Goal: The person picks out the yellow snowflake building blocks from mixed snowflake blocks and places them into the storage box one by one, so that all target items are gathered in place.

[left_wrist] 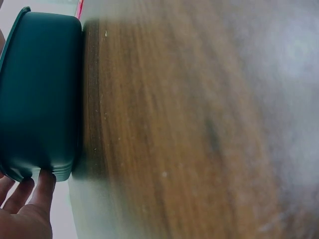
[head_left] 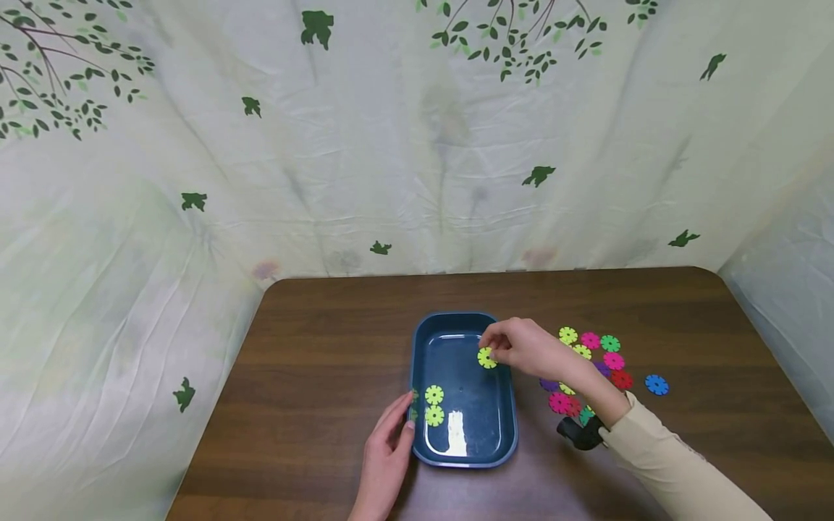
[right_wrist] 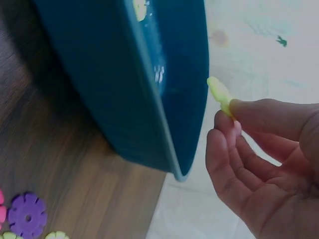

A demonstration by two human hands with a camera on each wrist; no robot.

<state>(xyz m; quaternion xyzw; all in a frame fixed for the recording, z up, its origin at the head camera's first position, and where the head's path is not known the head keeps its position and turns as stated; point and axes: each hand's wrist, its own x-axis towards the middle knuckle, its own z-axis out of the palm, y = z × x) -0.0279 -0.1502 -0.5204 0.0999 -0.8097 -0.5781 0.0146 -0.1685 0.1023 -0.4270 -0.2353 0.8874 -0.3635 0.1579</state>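
Observation:
My right hand (head_left: pixel 526 343) pinches a yellow-green notched plastic disc (head_left: pixel 486 357) between thumb and fingertips, over the right side of the blue tray (head_left: pixel 464 463). In the right wrist view the same disc (right_wrist: pixel 219 95) shows nearly edge-on, beside the tray wall (right_wrist: pixel 107 84). Two more yellow-green discs (head_left: pixel 434 405) lie inside the tray, toward its left side. My left hand (head_left: pixel 386 452) rests against the tray's left side, its fingers extended. From the left wrist, these fingers (left_wrist: pixel 44 191) touch the tray's outer wall (left_wrist: pixel 42 89).
Right of the tray lies a loose group of notched discs, among them pink (head_left: pixel 614 360), red (head_left: pixel 622 380), green (head_left: pixel 610 344), purple (right_wrist: pixel 27 215) and yellow-green ones. A blue disc (head_left: pixel 656 384) sits apart, farther right. The wooden table (head_left: pixel 313 405) meets a leaf-patterned cloth (head_left: pixel 391 181) at the back.

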